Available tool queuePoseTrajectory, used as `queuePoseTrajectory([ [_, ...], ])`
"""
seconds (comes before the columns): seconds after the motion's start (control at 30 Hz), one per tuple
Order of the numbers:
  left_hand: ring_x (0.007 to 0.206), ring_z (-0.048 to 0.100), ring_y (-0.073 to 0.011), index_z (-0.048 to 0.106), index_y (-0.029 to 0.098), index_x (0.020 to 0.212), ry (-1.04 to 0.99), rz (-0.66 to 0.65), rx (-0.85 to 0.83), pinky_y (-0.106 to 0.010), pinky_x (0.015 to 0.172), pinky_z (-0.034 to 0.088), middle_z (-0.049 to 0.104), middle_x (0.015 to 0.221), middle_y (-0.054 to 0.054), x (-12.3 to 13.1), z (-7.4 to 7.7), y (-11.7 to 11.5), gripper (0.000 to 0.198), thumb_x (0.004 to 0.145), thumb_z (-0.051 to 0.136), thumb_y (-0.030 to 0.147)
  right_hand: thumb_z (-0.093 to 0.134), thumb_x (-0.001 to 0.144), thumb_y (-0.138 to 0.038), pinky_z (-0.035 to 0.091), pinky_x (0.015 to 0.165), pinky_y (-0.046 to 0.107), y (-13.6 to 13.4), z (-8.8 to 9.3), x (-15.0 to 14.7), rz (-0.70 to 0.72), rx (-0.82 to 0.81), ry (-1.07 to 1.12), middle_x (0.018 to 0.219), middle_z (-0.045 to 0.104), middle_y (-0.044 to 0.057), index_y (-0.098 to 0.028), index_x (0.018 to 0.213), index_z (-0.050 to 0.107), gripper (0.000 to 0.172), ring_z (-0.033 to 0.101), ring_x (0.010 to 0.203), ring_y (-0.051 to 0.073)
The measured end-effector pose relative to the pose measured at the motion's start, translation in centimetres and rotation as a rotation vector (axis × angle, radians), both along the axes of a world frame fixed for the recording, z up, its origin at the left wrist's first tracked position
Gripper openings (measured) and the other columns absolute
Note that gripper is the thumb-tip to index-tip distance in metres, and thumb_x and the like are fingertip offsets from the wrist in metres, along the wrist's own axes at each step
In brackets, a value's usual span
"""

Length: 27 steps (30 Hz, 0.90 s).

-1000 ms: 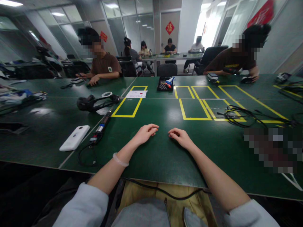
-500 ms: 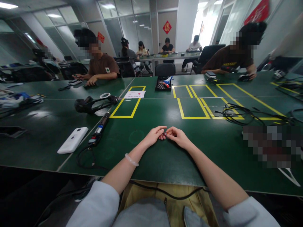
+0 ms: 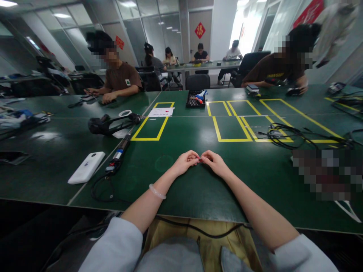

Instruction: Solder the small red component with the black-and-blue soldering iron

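Note:
Just above the green table, my left hand (image 3: 187, 161) and my right hand (image 3: 213, 161) meet fingertip to fingertip. Between their pinched fingers shows a tiny reddish object (image 3: 200, 159), mostly covered and too small to name. Both hands are closed on it, thumbs and forefingers pressed together. A pale bangle (image 3: 157, 192) circles my left wrist. The bare green tabletop (image 3: 181, 189) lies beneath my forearms.
To the left lie a white power bank (image 3: 86, 167), a black stick-like device (image 3: 117, 155) and a black headset (image 3: 109, 124). Ahead stands a black tray (image 3: 195, 102) with tools. Black cables (image 3: 289, 132) lie coiled at right. People sit across the table.
My left fingers have curled from stretched out into a pinch. Both hands now grip the small reddish object between their fingertips. The arms have barely moved.

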State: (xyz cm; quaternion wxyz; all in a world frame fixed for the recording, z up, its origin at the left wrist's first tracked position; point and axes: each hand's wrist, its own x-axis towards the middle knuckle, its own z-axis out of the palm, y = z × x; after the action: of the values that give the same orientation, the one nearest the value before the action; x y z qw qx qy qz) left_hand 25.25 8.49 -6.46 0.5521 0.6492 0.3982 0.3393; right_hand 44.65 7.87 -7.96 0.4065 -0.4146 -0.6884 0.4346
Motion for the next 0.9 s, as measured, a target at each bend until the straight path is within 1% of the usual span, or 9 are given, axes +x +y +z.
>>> queuePoseTrajectory([
  [0.1,0.068,0.056,-0.0079,0.057,0.014,0.094,-0.001,0.006,0.029,-0.022,0.065,0.042,0.061,0.081,-0.001,0.04,-0.04,-0.07,0.029,0.076,0.069,0.033,0.058,0.084,-0.039,0.044,0.063,0.026,0.11,-0.06,0.06,0.003,0.038,-0.036,0.076,0.063,0.001,-0.017,0.087,0.06,0.022,0.056,0.066,0.013],
  [0.2,0.07,0.057,-0.008,0.057,0.014,0.096,0.001,0.046,0.027,-0.022,0.068,0.043,0.061,0.082,-0.001,0.06,-0.07,-0.15,0.033,0.072,0.072,0.031,0.061,0.082,-0.035,0.044,0.065,0.026,0.09,-0.02,0.09,0.004,0.091,-0.054,0.076,0.063,0.001,-0.017,0.087,0.06,0.019,0.055,0.066,0.013],
  [0.27,0.074,0.059,-0.0093,0.057,0.013,0.095,0.001,0.053,0.015,-0.024,0.073,0.044,0.063,0.087,-0.003,0.06,-0.02,-0.2,0.033,0.071,0.072,0.03,0.062,0.081,-0.032,0.046,0.068,0.027,0.06,0.01,0.08,0.005,0.117,-0.049,0.079,0.063,0.001,-0.018,0.09,0.06,0.017,0.056,0.069,0.013],
  [0.37,0.077,0.06,-0.0105,0.059,0.012,0.092,0.012,0.031,0.016,-0.025,0.075,0.045,0.065,0.089,-0.005,0.08,0.17,-0.28,0.029,0.073,0.07,0.031,0.063,0.079,-0.03,0.047,0.071,0.028,0.01,0.02,0.05,0.002,0.123,-0.049,0.087,0.066,0.003,-0.018,0.096,0.06,0.021,0.059,0.072,0.014],
  [0.47,0.075,0.06,-0.0105,0.058,0.013,0.091,0.026,0.037,0.022,-0.025,0.073,0.045,0.065,0.086,-0.004,0.14,0.41,-0.35,0.03,0.073,0.07,0.034,0.063,0.079,-0.028,0.047,0.072,0.029,-0.09,0.09,0.02,-0.01,0.134,-0.103,0.085,0.066,0.003,-0.017,0.096,0.063,0.02,0.06,0.074,0.015],
  [0.57,0.067,0.057,-0.0095,0.058,0.013,0.088,0.052,0.057,0.018,-0.024,0.067,0.043,0.063,0.078,-0.001,0.18,0.48,-0.32,0.029,0.073,0.069,0.036,0.063,0.079,-0.026,0.047,0.073,0.029,-0.32,0.26,-0.1,-0.013,0.183,-0.14,0.085,0.066,0.003,-0.017,0.094,0.064,0.018,0.06,0.075,0.015],
  [0.67,0.063,0.055,-0.0093,0.057,0.014,0.083,0.053,0.066,-0.013,-0.024,0.064,0.043,0.06,0.071,0.0,0.18,0.28,-0.13,0.023,0.074,0.067,0.033,0.063,0.079,-0.025,0.047,0.073,0.029,-0.61,0.45,-0.3,0.001,0.217,-0.174,0.084,0.065,0.003,-0.018,0.093,0.063,0.015,0.059,0.077,0.016],
  [0.8,0.063,0.057,-0.0096,0.056,0.014,0.081,0.025,0.069,-0.041,-0.024,0.065,0.045,0.061,0.071,0.0,0.25,-0.06,0.15,0.019,0.077,0.063,0.031,0.062,0.08,-0.025,0.046,0.072,0.029,-0.75,0.53,-0.44,0.023,0.199,-0.181,0.084,0.064,0.003,-0.019,0.092,0.062,0.014,0.058,0.076,0.015],
  [0.9,0.067,0.059,-0.0111,0.058,0.014,0.087,0.072,0.083,-0.037,-0.025,0.066,0.046,0.064,0.078,-0.004,0.06,0.28,0.22,0.019,0.081,0.056,0.031,0.062,0.079,-0.026,0.045,0.068,0.027,-0.61,0.44,-0.36,0.029,0.15,-0.156,0.081,0.064,0.002,-0.018,0.092,0.062,0.015,0.057,0.072,0.014],
])
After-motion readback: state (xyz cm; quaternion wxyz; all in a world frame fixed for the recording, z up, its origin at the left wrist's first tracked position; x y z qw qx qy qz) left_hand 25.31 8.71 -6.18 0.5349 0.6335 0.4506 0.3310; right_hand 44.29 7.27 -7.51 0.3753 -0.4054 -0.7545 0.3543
